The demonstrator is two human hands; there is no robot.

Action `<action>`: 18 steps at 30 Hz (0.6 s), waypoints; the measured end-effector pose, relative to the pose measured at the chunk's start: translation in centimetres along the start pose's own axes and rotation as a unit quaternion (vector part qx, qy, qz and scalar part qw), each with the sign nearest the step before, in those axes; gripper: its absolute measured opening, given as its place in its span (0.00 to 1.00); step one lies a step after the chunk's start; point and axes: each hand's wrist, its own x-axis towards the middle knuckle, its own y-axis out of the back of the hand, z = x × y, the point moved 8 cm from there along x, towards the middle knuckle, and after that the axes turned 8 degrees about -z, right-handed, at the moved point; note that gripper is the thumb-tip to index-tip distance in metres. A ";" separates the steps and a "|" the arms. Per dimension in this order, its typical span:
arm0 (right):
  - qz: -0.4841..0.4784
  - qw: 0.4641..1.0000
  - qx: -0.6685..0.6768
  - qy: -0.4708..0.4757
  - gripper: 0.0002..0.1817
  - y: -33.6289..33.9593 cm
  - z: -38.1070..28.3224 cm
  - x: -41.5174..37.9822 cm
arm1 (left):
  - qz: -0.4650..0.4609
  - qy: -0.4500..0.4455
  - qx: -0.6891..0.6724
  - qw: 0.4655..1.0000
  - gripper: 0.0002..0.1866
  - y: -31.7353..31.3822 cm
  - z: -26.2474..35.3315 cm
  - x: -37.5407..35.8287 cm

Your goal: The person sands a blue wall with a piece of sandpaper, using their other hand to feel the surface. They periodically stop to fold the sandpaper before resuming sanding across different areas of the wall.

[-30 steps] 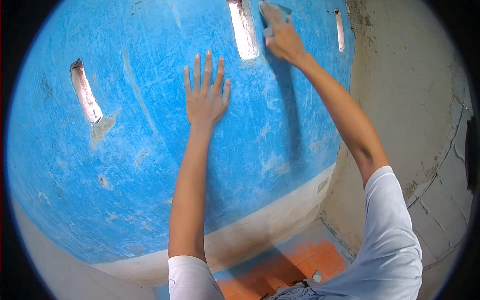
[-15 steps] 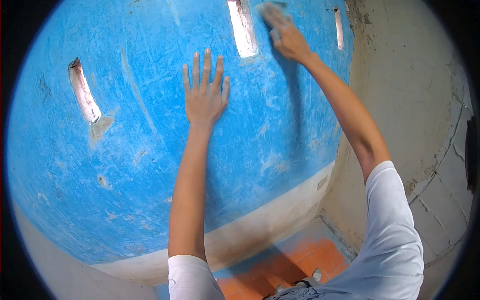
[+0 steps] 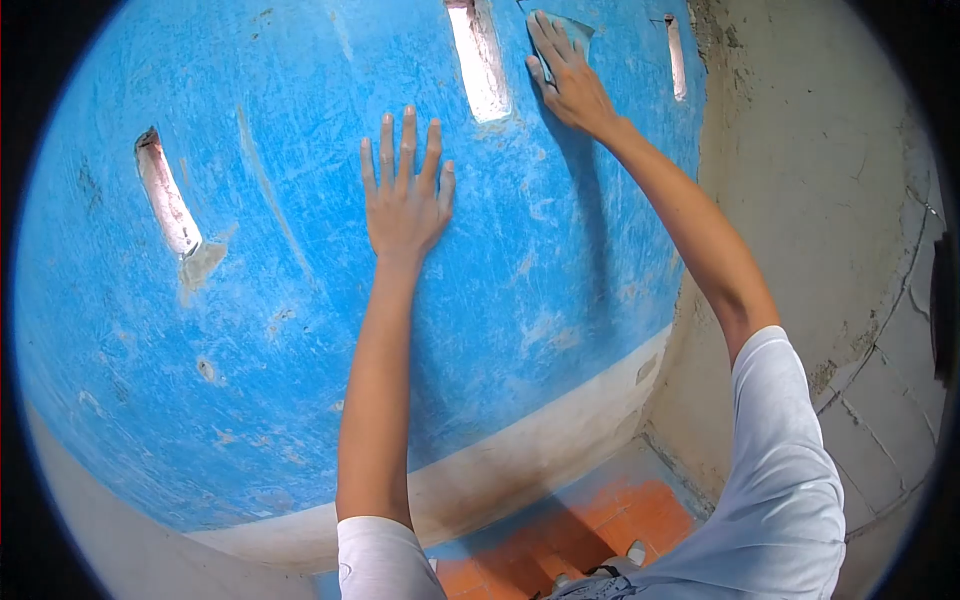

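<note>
My left hand (image 3: pixel 407 208) lies flat on the blue wall (image 3: pixel 300 340), fingers spread and nothing in it. Higher up and to the right, my right hand (image 3: pixel 572 88) presses a thin sheet of sandpaper (image 3: pixel 578 33) against the same wall. Part of the sheet is hidden beneath the palm and fingers; a grey-blue corner sticks out past the fingertips. The blue paint looks scuffed, with pale scratches and patches. Just left of my right hand is a narrow bright slot (image 3: pixel 480 65) in the wall.
Two more slots, one at left (image 3: pixel 168 195) and one at far right (image 3: pixel 677 60), pierce the wall. A bare grey side wall (image 3: pixel 800 180) meets it at the right. Below are a whitish base strip (image 3: pixel 520 440) and an orange tiled floor (image 3: pixel 640 515) with blue dust.
My right hand and the sandpaper have moved slightly down the wall, and the hand is less blurred. My left hand stays flat against the wall. The view has shifted a little.
</note>
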 end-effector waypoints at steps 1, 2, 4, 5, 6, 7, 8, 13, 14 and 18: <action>-0.008 1.000 0.009 -0.011 0.37 0.0 -0.1 -0.3 | -0.001 -0.001 0.000 1.000 0.29 0.0 0.1 -0.1; -0.014 1.000 0.019 -0.021 0.37 0.1 0.0 -0.2 | -0.001 -0.002 0.001 1.000 0.29 0.1 0.1 -0.1; 0.009 1.000 0.008 0.017 0.36 0.6 -0.1 0.8 | -0.002 0.001 0.004 1.000 0.29 0.2 0.0 0.0; 0.023 0.999 0.002 0.035 0.36 1.0 0.1 1.6 | -0.004 0.002 0.004 1.000 0.29 0.3 0.0 0.1; 0.032 0.998 -0.004 0.046 0.36 1.2 1.0 2.9 | -0.007 0.002 0.003 1.000 0.29 0.3 0.1 0.1; 0.040 0.998 -0.011 0.057 0.37 1.1 2.2 4.7 | -0.007 0.001 0.003 1.000 0.29 0.2 0.3 0.1; 0.047 0.996 -0.016 0.069 0.37 1.1 2.7 5.7 | -0.007 0.001 0.004 1.000 0.29 0.2 0.3 0.1; 0.033 0.997 -0.010 0.073 0.40 1.0 0.6 2.2 | -0.003 0.002 0.011 1.000 0.30 0.4 0.3 0.1; 0.030 0.996 -0.013 0.079 0.40 0.9 0.6 1.4 | -0.002 0.003 0.013 1.000 0.30 0.3 0.4 0.1; 0.025 0.994 -0.017 0.102 0.41 1.9 2.1 4.2 | -0.011 0.006 0.027 1.000 0.29 0.3 0.5 0.3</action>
